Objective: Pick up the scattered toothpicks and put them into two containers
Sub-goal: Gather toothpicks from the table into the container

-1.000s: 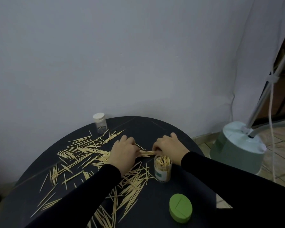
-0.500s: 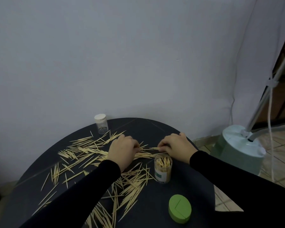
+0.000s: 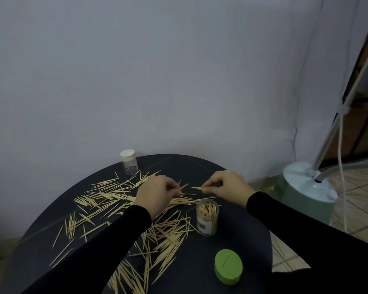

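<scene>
The right hand pinches a small bundle of pale wooden toothpicks between thumb and fingertips, the sticks lying roughly level with their points aimed left toward the other hand. The left hand has its fingers curled and pinches a few toothpicks too, their tips poking out up and to the right near; how many it holds I cannot tell.

The coming move turns on one relation: the open clear plastic jar with the green-and-white label stands just below and slightly left of the right hand's bundle, nearer the person, already well filled with upright sticks. The right hand is plainly the nearer one. Its bundle lies across the jar's mouth, not along it, so the sticks likely need tipping to vertical before they drop in — otherwise they may bridge the rim or snag on those already standing there.

The second container, a small clear vial with a white cap, sits at the far edge of the round black table, beyond the left hand and well apart from the jar; its cap appears to be on. A green oval lid lies near the front edge. Loose toothpicks cover much of the left and middle of the table — most of the task seems still ahead. A pale green appliance base stands on the floor to the right.
</scene>
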